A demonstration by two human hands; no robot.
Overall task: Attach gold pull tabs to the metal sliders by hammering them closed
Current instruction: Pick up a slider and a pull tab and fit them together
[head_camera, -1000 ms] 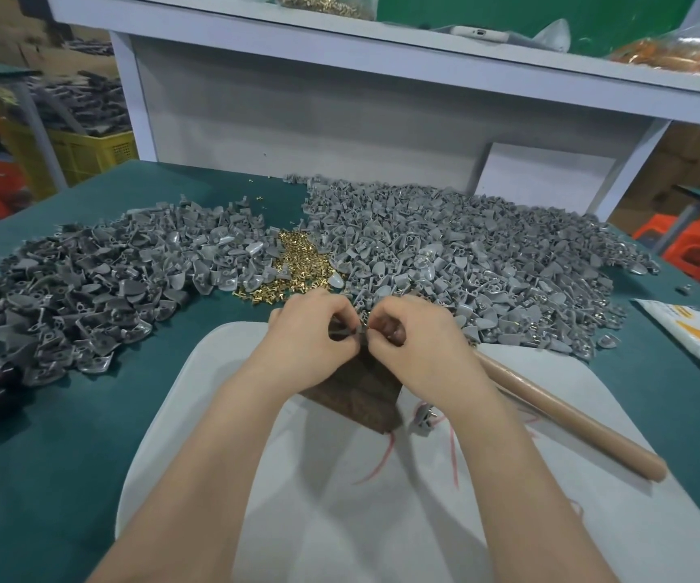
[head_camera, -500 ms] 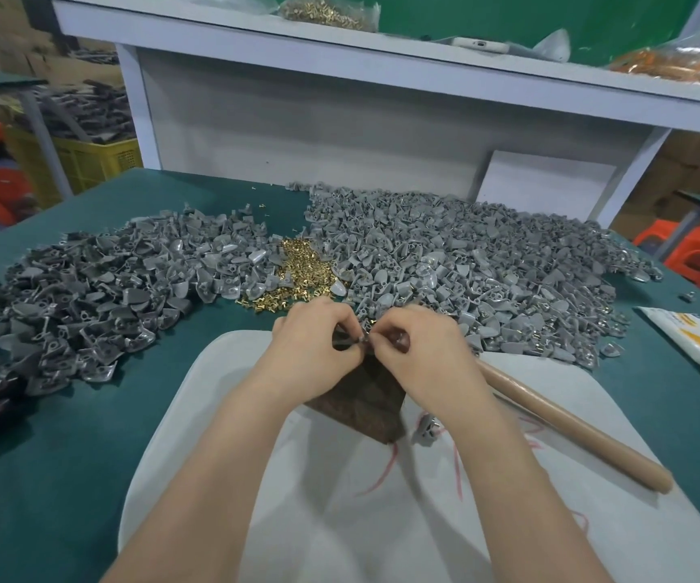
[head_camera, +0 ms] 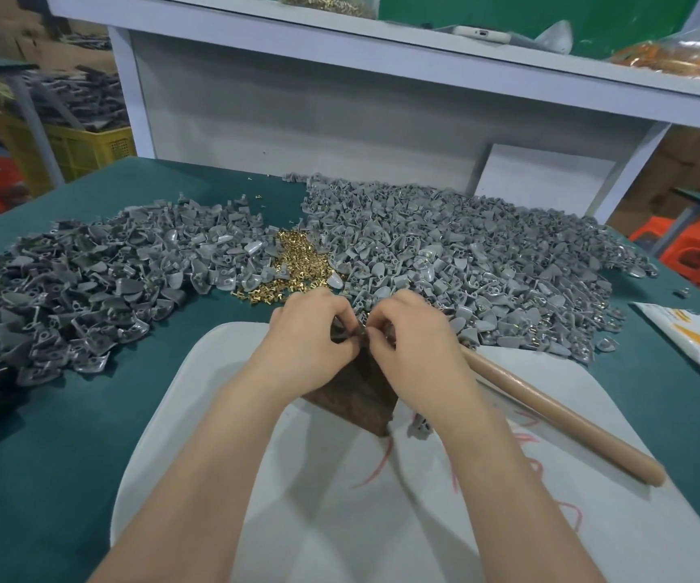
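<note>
Pinching is seen at both hands: the left hand [head_camera: 310, 336] and the right hand [head_camera: 413, 340] are brought together fingertip to fingertip, and a small grey slider [head_camera: 361, 330] is held between them. Whether a gold tab is already hooked into it cannot be told, because the fingers cover it. The slider is kept just above the far edge of the dark block [head_camera: 356, 399], which lies on the white mat [head_camera: 256, 498] on the green worktop [head_camera: 45, 456]. Both wrists are bent down, and the forearms come in from 6 o'clock as a narrow V.

The relation that matters is judged to be the one to the hammer handle [head_camera: 550, 418]. It lies on the mat at 4 o'clock from the hands, its long axis running from 10 to 4 o'clock, with the upper end hidden behind the right wrist. The right hand is clearly nearer, so the hammer would probably be taken by it. The loose gold tabs [head_camera: 298, 258] are heaped at 11 o'clock from the hands, between two heaps of sliders [head_camera: 466, 254].
</note>
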